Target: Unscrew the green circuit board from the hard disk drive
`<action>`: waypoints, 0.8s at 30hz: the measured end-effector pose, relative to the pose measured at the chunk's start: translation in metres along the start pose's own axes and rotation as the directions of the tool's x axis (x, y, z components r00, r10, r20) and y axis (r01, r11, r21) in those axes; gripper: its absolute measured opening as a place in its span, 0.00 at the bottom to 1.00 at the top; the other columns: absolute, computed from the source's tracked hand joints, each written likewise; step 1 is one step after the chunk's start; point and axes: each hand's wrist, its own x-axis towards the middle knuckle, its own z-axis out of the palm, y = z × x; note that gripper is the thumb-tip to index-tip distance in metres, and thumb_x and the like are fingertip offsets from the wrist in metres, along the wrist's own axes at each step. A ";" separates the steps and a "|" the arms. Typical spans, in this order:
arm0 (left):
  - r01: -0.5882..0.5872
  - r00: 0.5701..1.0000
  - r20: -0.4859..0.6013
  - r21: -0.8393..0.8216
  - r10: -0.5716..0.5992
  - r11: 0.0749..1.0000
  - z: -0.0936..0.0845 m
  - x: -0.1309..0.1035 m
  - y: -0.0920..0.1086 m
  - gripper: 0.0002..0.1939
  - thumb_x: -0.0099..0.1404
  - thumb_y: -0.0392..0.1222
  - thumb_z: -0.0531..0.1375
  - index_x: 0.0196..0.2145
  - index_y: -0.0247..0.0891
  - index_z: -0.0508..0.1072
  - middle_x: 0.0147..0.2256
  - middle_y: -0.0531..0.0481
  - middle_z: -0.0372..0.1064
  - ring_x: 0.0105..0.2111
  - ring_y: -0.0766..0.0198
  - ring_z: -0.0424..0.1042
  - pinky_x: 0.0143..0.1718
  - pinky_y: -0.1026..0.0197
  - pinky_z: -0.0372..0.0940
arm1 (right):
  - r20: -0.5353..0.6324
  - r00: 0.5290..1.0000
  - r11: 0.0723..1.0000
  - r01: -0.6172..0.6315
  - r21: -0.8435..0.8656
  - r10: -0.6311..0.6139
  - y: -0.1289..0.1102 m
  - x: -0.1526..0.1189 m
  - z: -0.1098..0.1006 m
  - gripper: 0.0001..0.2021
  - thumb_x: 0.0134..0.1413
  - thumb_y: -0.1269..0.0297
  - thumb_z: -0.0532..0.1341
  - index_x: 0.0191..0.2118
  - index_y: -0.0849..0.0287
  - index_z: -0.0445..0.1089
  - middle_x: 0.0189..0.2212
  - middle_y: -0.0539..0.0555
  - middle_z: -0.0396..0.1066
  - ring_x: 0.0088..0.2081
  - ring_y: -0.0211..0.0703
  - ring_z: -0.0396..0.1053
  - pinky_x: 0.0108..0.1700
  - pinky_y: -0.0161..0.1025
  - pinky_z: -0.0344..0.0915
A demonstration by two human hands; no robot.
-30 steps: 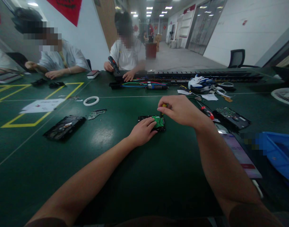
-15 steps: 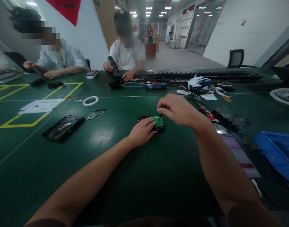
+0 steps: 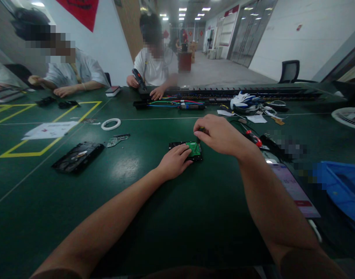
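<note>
A hard drive (image 3: 198,157) with a green circuit board facing up lies flat on the table in front of me. My left hand (image 3: 175,161) rests over its left part, fingers across the board and thumb by the near edge, holding it down. Above the drive's right end, my right hand (image 3: 213,133) is closed round the handle of a small screwdriver (image 3: 201,131), pinched between thumb and fingers. The shaft points down at the board; whether the tip touches a screw is too small to tell.
An opened drive casing (image 3: 78,155), a loose circuit board (image 3: 118,140) and a white tape roll (image 3: 111,124) lie to the left. On the right are a red-handled tool (image 3: 253,138), a phone (image 3: 293,190) and a blue bin (image 3: 342,182). Across the table a co-worker (image 3: 154,66) holds a power screwdriver (image 3: 139,78).
My right hand has turned slightly about the screwdriver, and more of its handle top shows. My left hand and the hard drive stay put.
</note>
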 end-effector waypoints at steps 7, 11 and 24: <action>-0.005 1.000 -0.010 0.004 0.005 1.000 0.001 0.000 0.000 0.22 0.79 0.49 0.60 0.65 0.37 0.71 0.66 0.35 0.69 0.68 0.44 0.68 0.71 0.39 0.64 | -0.003 0.999 0.999 -0.044 0.023 0.044 0.001 0.000 0.002 0.08 0.68 0.69 0.62 0.49 0.58 0.78 0.49 0.60 0.81 0.49 0.54 0.76 0.52 0.47 0.66; -0.004 1.000 -0.017 0.004 0.004 1.000 0.002 0.000 0.000 0.22 0.79 0.50 0.60 0.64 0.37 0.72 0.65 0.36 0.70 0.68 0.43 0.68 0.70 0.39 0.64 | -0.023 0.996 0.995 -0.088 0.035 0.089 0.001 -0.001 0.003 0.09 0.66 0.69 0.64 0.50 0.61 0.77 0.47 0.62 0.81 0.47 0.54 0.76 0.50 0.46 0.66; -0.011 1.000 -0.019 0.020 0.011 1.000 0.000 0.000 0.000 0.22 0.79 0.50 0.60 0.64 0.35 0.72 0.65 0.36 0.70 0.67 0.43 0.69 0.70 0.39 0.65 | 0.009 1.000 0.999 -0.024 0.024 0.024 0.000 0.000 -0.001 0.10 0.71 0.64 0.61 0.45 0.59 0.80 0.43 0.59 0.82 0.45 0.52 0.76 0.50 0.45 0.64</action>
